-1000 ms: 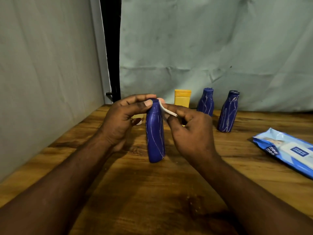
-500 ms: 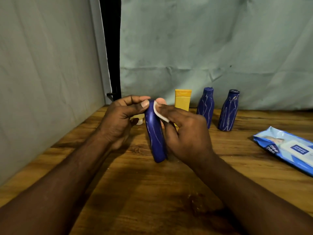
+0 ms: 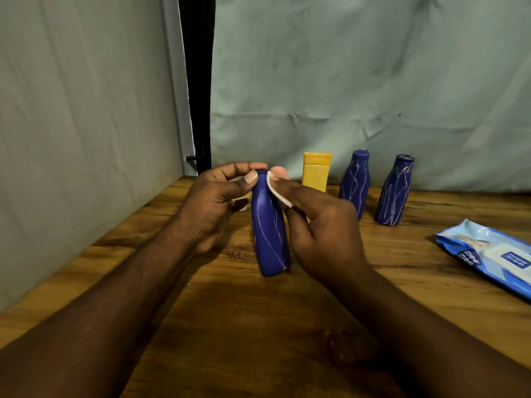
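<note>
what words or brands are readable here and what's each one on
"mee mee": dark corner of the blue wipes pack.
"mee mee": again, small, on the dark patch of that pack's white label.
None: yellow bottle, held blue bottle, white pad, back blue bottles; the blue ones bear only pale scratches.

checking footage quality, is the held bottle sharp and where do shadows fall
Head view: the bottle is sharp, its pale scratches crisp; light is dim and warm, no glare; the pad is brightest yet not blown out; a broad soft shadow darkens the table near the camera.
</note>
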